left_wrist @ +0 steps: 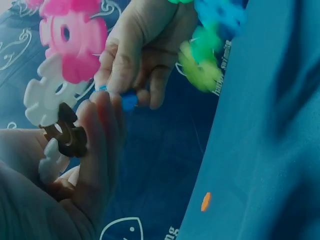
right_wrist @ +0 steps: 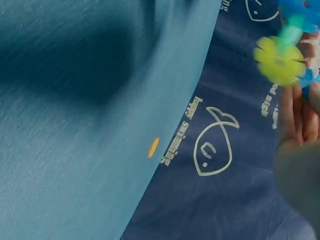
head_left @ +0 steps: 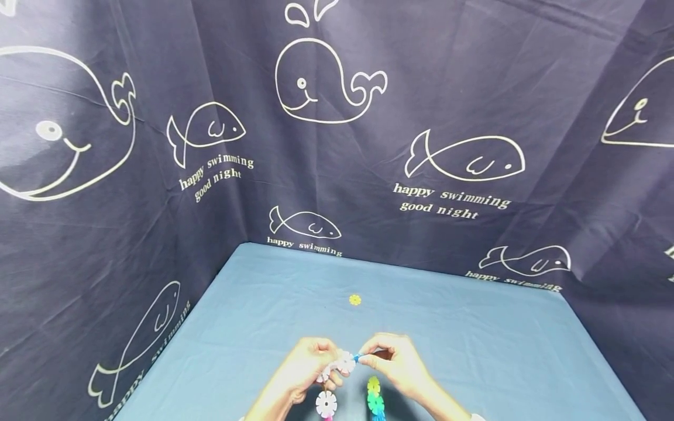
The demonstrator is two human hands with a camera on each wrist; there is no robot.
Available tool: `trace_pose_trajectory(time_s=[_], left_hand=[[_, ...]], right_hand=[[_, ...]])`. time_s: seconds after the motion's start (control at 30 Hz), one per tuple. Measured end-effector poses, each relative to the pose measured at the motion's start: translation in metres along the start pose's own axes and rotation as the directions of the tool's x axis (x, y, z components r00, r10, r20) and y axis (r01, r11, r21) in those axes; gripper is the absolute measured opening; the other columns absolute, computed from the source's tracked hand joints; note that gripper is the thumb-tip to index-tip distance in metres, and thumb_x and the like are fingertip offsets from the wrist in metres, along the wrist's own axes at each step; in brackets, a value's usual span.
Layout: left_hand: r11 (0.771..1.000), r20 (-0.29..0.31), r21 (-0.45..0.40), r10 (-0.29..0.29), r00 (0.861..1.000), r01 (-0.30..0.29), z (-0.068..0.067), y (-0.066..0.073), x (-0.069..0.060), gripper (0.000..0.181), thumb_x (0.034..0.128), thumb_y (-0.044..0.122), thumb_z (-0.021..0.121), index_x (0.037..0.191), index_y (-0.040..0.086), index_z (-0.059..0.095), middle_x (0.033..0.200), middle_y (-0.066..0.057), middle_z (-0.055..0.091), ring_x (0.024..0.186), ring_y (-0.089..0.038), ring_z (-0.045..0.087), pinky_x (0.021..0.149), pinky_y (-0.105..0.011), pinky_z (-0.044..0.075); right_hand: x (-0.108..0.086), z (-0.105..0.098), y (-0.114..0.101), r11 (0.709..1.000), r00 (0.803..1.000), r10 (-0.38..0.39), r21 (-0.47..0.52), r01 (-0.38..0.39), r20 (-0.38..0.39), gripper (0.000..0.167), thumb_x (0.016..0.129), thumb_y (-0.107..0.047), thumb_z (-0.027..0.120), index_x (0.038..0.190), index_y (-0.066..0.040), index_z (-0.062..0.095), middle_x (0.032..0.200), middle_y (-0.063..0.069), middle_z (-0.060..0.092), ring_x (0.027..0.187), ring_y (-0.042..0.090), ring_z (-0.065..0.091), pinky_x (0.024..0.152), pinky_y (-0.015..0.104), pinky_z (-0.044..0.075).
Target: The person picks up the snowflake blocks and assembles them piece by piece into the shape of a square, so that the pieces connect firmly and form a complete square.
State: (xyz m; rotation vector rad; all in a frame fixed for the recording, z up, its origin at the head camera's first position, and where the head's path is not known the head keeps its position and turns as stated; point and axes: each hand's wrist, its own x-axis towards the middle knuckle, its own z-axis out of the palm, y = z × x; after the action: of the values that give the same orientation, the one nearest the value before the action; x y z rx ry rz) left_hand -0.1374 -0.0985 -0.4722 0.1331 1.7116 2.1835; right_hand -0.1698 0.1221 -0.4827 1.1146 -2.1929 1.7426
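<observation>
My left hand grips white interlocking snowflake discs at the front of the table. A blue disc, edge-on, is pinched between the thumb and fingers of my right hand and meets the white ones. From the left hand a chain runs on through a brown disc, another white disc and pink discs. Below the right hand appears a row of a yellow-green disc, a green disc and blue. Fingers partly hide the joint at the blue disc.
One loose yellow disc lies on the blue table cover, beyond the hands. Dark curtains with whale and fish drawings enclose the table at the back and sides.
</observation>
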Motion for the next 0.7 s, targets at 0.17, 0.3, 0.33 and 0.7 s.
trace_pose_trajectory(time_s=[0.17,0.3,0.33,0.7], left_hand=[[1.000,-0.018,-0.007,0.011,1.000,-0.011,0.003,0.001,0.000,0.013,0.0940,-0.001,0.057,0.086,-0.007,0.065,0.072,-0.014,0.068,0.054,-0.012,0.062,0.046,-0.019,0.048],[1.000,-0.006,-0.009,0.004,1.000,-0.004,0.002,0.001,0.001,0.014,0.0950,0.002,0.059,0.083,-0.004,0.064,0.074,-0.015,0.069,0.057,-0.014,0.065,0.048,-0.021,0.051],[1.000,-0.001,-0.004,0.001,1.000,-0.001,0.001,0.001,0.002,0.014,0.0951,0.003,0.059,0.084,-0.004,0.065,0.075,-0.015,0.070,0.058,-0.014,0.065,0.048,-0.021,0.052],[1.000,0.003,0.020,0.007,1.000,-0.007,-0.007,-0.002,0.002,0.015,0.0970,0.007,0.058,0.092,-0.004,0.067,0.080,-0.015,0.072,0.060,-0.014,0.068,0.049,-0.021,0.053]], right_hand=[[0.002,0.000,-0.003,0.995,0.997,-0.068,-0.075,0.066,-0.026,0.017,0.081,0.004,0.080,0.089,-0.010,0.076,0.081,0.002,0.072,0.072,0.009,0.066,0.058,0.029,0.057],[0.007,-0.007,-0.004,0.999,0.999,-0.016,-0.034,0.017,0.040,0.014,0.084,0.003,0.078,0.091,-0.009,0.075,0.082,0.001,0.072,0.073,0.007,0.065,0.061,0.028,0.057],[0.010,-0.010,-0.004,1.000,0.997,0.014,-0.006,-0.014,0.080,0.012,0.086,0.002,0.077,0.093,-0.008,0.075,0.084,0.003,0.072,0.075,0.008,0.066,0.064,0.029,0.058],[0.056,-0.039,0.061,0.840,0.957,0.208,-0.539,-0.067,0.205,0.009,0.099,-0.011,0.064,0.099,-0.008,0.073,0.099,0.002,0.072,0.094,0.020,0.067,0.083,0.040,0.055]])
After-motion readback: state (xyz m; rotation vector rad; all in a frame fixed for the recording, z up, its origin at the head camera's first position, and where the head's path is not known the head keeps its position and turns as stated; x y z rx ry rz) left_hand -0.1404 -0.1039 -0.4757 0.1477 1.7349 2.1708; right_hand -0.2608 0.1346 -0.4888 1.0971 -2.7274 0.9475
